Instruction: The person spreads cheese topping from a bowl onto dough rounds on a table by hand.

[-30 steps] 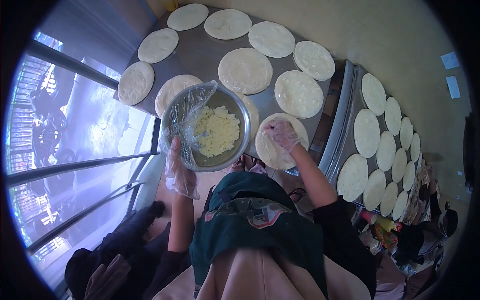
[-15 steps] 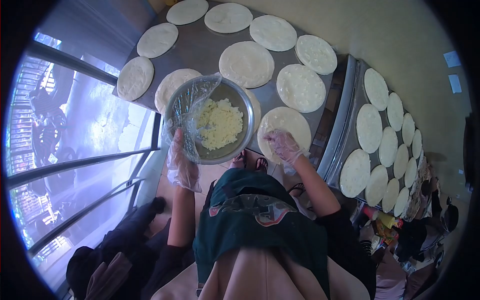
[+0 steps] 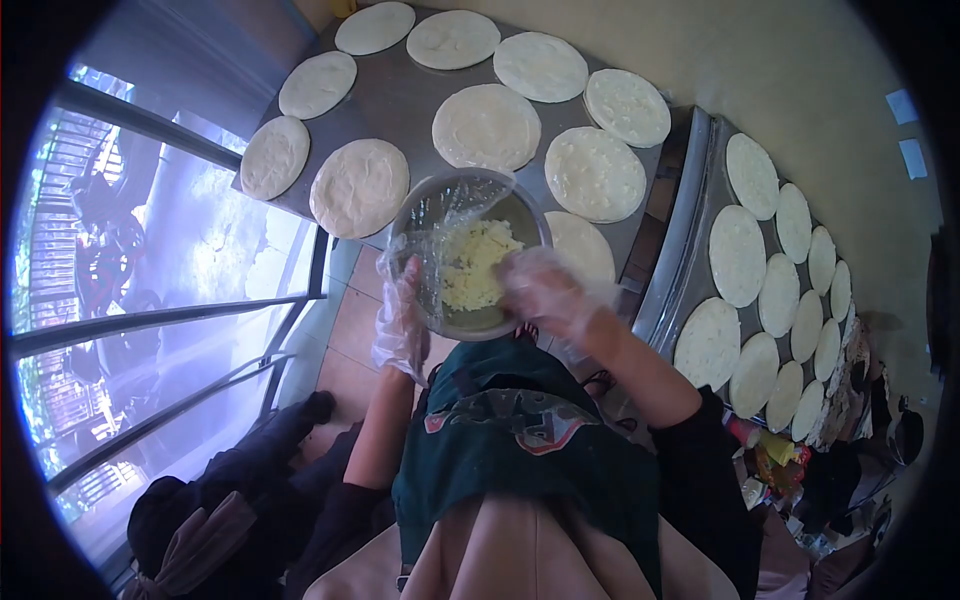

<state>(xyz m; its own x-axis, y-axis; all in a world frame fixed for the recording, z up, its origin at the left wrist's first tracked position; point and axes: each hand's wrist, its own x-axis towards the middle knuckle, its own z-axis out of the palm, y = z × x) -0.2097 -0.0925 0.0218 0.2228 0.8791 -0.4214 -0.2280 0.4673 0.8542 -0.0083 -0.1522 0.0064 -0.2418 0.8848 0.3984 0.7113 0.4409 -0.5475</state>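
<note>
Against left grip (image 3: pixel 401 322), metal bowl (image 3: pixel 519 214), right grip (image 3: pixel 550 296) over its edge

Daylight glares bluish-white through the windows (image 3: pixel 170 240) on my left, washing out the view outside. My right grip (image 3: pixel 550 290) is motion-blurred; the curved, black-rimmed edges bend everything, and the lower right corner seems dim.

"Where does the head view look from?"
"Above and behind the fingers (image 3: pixel 412 272), facing forward and steeply down"
"How near?"
"Close over the apron (image 3: pixel 470 470), the fingers a short reach off, the counter (image 3: pixel 400 100) beyond them"
</note>
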